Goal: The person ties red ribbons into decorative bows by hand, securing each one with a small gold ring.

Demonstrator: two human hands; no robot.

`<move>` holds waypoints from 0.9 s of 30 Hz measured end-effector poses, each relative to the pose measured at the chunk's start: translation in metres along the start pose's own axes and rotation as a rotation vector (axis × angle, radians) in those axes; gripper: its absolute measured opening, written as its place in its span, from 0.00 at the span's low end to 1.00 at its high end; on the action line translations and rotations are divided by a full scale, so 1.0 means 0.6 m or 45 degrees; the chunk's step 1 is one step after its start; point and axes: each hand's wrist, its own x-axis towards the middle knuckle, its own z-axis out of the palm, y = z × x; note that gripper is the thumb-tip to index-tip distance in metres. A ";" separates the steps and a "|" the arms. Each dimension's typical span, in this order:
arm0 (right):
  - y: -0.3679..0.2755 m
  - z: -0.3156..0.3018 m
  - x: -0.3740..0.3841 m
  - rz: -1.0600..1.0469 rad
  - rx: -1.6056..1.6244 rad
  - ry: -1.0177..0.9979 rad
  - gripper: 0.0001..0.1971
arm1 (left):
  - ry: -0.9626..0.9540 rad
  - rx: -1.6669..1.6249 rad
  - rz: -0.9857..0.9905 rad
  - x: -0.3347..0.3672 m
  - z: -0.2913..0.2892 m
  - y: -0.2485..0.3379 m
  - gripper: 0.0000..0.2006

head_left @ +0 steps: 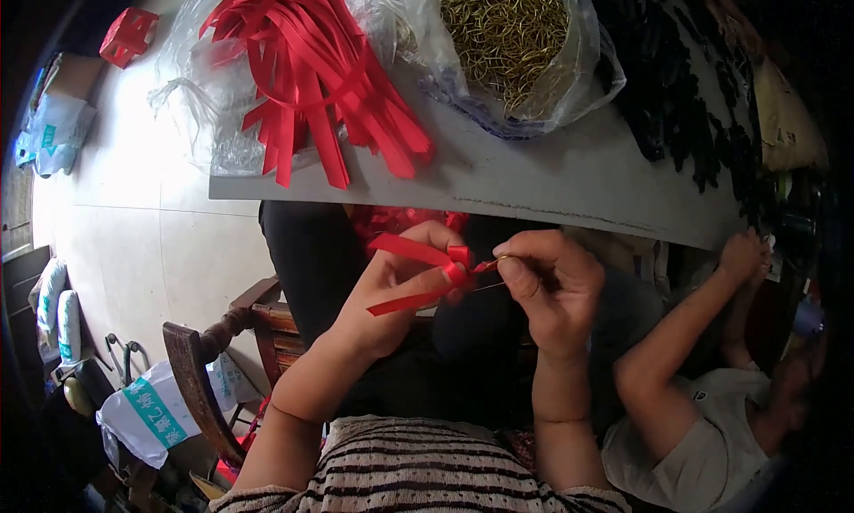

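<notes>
In front of my lap, my left hand (pixel 405 286) pinches a red ribbon bow (pixel 456 262), whose two flat tails stick out to the left past the thumb. My right hand (pixel 556 277), thumb against forefinger, grips a thin gold wire loop (pixel 500 262) that runs to the bow's knot. The wire spans the small gap between both hands. Just beyond, on the grey table, lies a heap of cut red ribbons (pixel 320 77). A clear plastic bag (pixel 578 86) beside it is full of gold wire loops (pixel 507 37).
Black strips (pixel 685 86) cover the table's right end. Its front edge (pixel 534 212) runs just past my hands. A co-worker's arm (pixel 676 326) is close on my right. To my left are a wooden chair (pixel 200 362), white sacks (pixel 165 411) and a red stool (pixel 129 37).
</notes>
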 end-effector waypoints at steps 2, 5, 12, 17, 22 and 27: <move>0.001 -0.002 0.008 -0.019 0.046 -0.033 0.03 | -0.072 -0.082 -0.108 0.003 -0.006 0.001 0.07; -0.007 -0.007 0.014 0.007 0.138 -0.134 0.04 | -0.191 -0.003 -0.279 0.004 -0.015 0.010 0.07; 0.009 -0.011 0.016 0.336 0.436 -0.175 0.03 | -0.245 0.058 -0.272 0.004 -0.017 0.014 0.08; 0.014 -0.013 0.017 0.440 0.738 -0.290 0.05 | -0.525 -0.007 -0.220 0.010 -0.026 0.003 0.04; 0.024 0.014 0.014 0.356 0.444 -0.151 0.10 | -0.222 0.052 -0.161 -0.002 -0.018 0.008 0.05; -0.006 0.009 -0.020 -0.210 -0.357 -0.020 0.11 | 0.064 0.413 0.115 -0.008 -0.005 0.007 0.06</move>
